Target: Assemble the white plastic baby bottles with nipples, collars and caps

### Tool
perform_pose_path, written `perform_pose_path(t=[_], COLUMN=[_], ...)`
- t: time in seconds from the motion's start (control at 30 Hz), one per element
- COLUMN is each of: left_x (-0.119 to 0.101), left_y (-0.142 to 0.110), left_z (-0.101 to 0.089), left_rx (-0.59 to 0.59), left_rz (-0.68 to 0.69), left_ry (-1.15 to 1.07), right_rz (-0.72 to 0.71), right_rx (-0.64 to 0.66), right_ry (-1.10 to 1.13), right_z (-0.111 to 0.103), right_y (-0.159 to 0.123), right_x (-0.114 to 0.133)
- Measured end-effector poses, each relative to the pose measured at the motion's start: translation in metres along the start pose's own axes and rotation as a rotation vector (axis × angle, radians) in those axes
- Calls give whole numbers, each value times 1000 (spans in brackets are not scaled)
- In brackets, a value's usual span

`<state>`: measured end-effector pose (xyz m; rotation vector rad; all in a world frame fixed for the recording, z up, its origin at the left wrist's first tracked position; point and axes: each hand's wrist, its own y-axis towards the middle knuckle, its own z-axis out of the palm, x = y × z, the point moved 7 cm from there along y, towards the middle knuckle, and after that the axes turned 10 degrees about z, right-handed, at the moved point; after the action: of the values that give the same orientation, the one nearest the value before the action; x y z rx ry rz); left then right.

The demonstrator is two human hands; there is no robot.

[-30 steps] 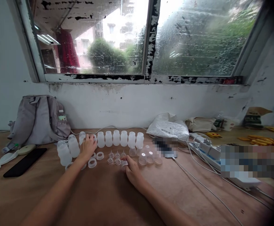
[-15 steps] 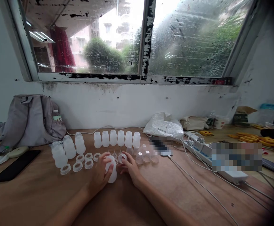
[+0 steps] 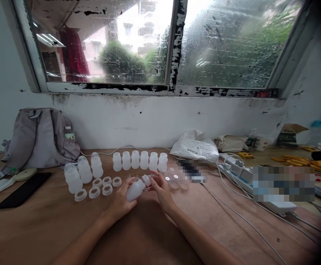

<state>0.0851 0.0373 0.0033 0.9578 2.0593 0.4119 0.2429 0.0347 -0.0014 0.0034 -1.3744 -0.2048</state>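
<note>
My left hand (image 3: 121,200) is wrapped round a frosted white baby bottle (image 3: 134,191), which tilts with its neck up to the right. At its mouth, my right hand (image 3: 161,190) grips a translucent screw ring (image 3: 146,180) between thumb and fingers; whether the ring touches the neck I cannot tell. Loose screw rings (image 3: 94,192) lie in two rows left of my hands. Behind my hands stands a row of uncapped bottles (image 3: 135,160). Several clear dome caps (image 3: 175,184) sit to the right, and small clear teats behind my fingers are partly hidden.
Three capped bottles (image 3: 84,172) stand at the left, near a grey backpack (image 3: 36,136) and a black phone-like slab (image 3: 25,190). To the right are a silvery plastic bag (image 3: 195,147), a phone (image 3: 189,171) on a white cable and a power strip (image 3: 276,204).
The bottle has gone from nearly upright to tilted right. My right hand has brought the screw ring up to its mouth. The view has shifted slightly.
</note>
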Motion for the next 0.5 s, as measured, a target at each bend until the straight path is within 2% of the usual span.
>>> perform_pose_path(t=[0.17,0.5], left_x=[1,-6], left_y=[-3,0], left_z=[0,-4], left_rx=[5,42], left_rz=[2,52], left_ry=[-8,-105], right_rz=[-25,45], right_rx=[36,157], right_ry=[-87,-167], right_z=[5,1], right_y=[-1,6], right_x=[2,8])
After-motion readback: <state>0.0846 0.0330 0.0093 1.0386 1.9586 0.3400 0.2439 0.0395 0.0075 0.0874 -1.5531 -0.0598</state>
